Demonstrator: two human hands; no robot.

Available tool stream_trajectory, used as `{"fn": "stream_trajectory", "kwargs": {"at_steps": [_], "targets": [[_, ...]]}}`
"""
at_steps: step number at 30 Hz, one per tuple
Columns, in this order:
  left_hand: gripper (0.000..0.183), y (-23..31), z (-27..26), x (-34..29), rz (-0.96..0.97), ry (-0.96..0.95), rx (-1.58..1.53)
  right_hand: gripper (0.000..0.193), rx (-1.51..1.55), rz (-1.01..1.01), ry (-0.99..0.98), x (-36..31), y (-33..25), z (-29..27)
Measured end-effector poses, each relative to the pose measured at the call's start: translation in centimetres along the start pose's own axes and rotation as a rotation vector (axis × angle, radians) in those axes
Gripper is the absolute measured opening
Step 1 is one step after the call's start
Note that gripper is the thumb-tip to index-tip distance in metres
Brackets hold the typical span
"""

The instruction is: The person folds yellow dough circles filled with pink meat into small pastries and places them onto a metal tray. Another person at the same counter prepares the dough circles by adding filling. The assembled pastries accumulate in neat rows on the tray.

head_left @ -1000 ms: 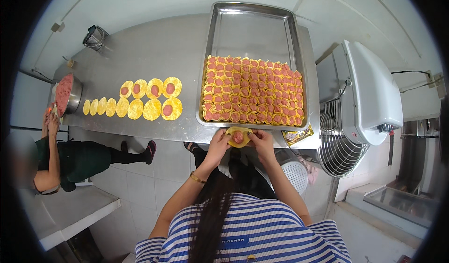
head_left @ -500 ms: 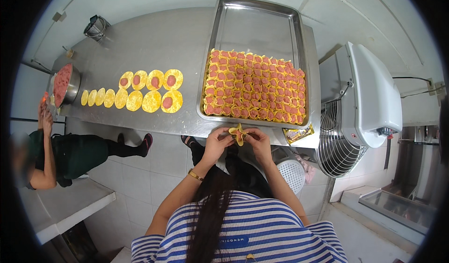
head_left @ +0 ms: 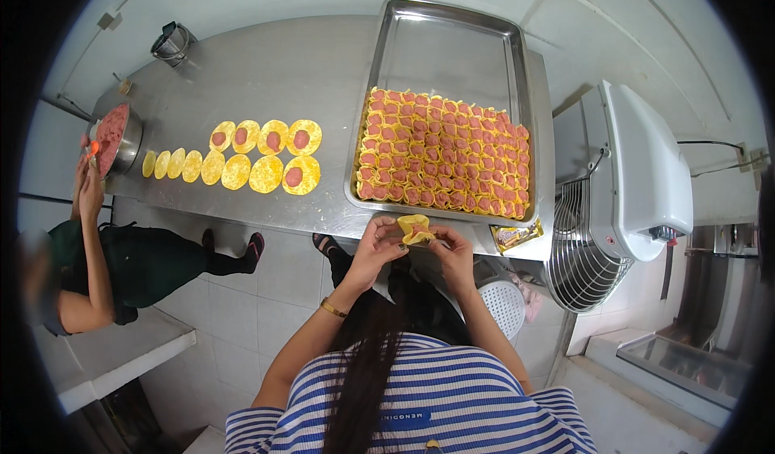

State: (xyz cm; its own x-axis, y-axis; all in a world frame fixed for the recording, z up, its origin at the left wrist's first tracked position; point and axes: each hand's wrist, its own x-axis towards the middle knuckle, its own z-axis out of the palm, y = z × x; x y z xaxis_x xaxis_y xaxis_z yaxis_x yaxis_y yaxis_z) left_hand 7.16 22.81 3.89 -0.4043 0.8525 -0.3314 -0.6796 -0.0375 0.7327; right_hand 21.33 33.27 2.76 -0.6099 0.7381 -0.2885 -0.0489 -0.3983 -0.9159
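Note:
Between my hands, just off the table's front edge, is a shumai dumpling (head_left: 415,226), a yellow wrapper folded up around pink meat filling. My left hand (head_left: 378,246) grips its left side. Fingers of my right hand (head_left: 454,252) pinch the opposite side. Just beyond them lies a large steel tray (head_left: 452,57), its near part packed with rows of similar shumai (head_left: 444,155). To the left, round yellow wrappers (head_left: 266,175) lie in two rows on the steel table (head_left: 266,66); several carry a lump of meat.
At the table's left end a co-worker (head_left: 133,264) stands with hands by a steel bowl (head_left: 129,143) of pink meat. A small metal pail (head_left: 171,46) stands at the back. On the right are a yellow packet (head_left: 517,234), a white mixer (head_left: 646,163) and a perforated stool (head_left: 502,305).
The shumai's wrapper has gone from a star-like, pinched shape to a wider cup, with my fingers shifted around it. The co-worker's hands have moved up closer to the meat bowl.

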Motion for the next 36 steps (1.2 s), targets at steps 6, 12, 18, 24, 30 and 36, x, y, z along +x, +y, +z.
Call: {"fn": "stream_trajectory", "kwargs": {"at_steps": [6, 12, 18, 24, 30, 36], "targets": [[0.019, -1.0, -1.0, 1.2, -0.064, 0.082, 0.435, 0.033, -0.118, -0.023, 0.002, 0.5, 0.6, -0.1], [0.016, -2.5, -1.8, 2.1, 0.307, 0.06, 0.771, 0.039, -0.334, -0.095, -0.022, 1.1, 1.0, 0.2], [0.024, -0.8, -1.4, 1.6, 0.151, -0.018, 0.865, 0.033, -0.457, -0.102, -0.089, 2.0, 1.7, -0.8], [0.039, -0.2, -0.5, 1.7, 0.165, -0.059, 0.924, 0.033, -0.669, -0.243, -0.139, 2.5, 0.4, -1.2], [0.03, -0.1, -0.6, 2.2, 0.135, -0.136, 1.016, 0.029, -0.826, -0.268, -0.133, 1.3, -1.0, -1.1], [0.018, 0.5, 0.0, 3.6, 0.076, -0.158, 1.096, 0.027, -0.848, -0.357, -0.101, 2.0, -1.3, -0.2]]}}
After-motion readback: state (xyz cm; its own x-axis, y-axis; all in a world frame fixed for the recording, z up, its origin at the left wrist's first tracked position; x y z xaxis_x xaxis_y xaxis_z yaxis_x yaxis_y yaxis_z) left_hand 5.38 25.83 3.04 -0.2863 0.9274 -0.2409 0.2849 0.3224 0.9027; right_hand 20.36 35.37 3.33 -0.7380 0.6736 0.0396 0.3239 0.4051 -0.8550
